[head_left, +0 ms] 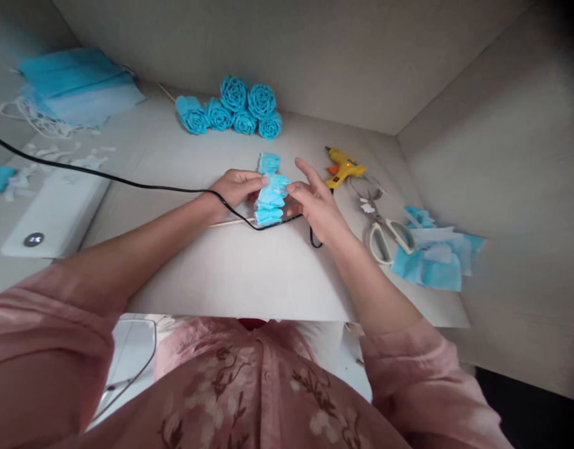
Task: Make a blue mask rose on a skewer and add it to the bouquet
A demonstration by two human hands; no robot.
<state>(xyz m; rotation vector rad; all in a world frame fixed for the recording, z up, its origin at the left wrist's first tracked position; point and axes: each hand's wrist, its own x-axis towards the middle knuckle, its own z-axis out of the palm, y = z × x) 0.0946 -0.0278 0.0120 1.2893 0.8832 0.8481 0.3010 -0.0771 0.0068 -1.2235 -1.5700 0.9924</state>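
Observation:
A gathered strip of light blue pleated mask fabric (271, 198) stands lengthwise between my hands above the table. My left hand (233, 192) pinches its left edge between thumb and fingers. At the strip's right edge is my right hand (321, 204), its index finger stretched out and its fingers apart; the thumb tip is at or very near the fabric. A thin pale stick (226, 222) pokes out to the left from the strip's lower end, partly hidden. The black cable (163, 186) runs past my left wrist and beneath the strip.
Several blue fabric roses (244, 120) sit at the back. To the right lie a yellow glue gun (347, 163), scissors (382, 236) and cut mask pieces (439, 268). On the left are stacked masks (78, 81), white scraps (22, 181) and a white power bank (57, 212).

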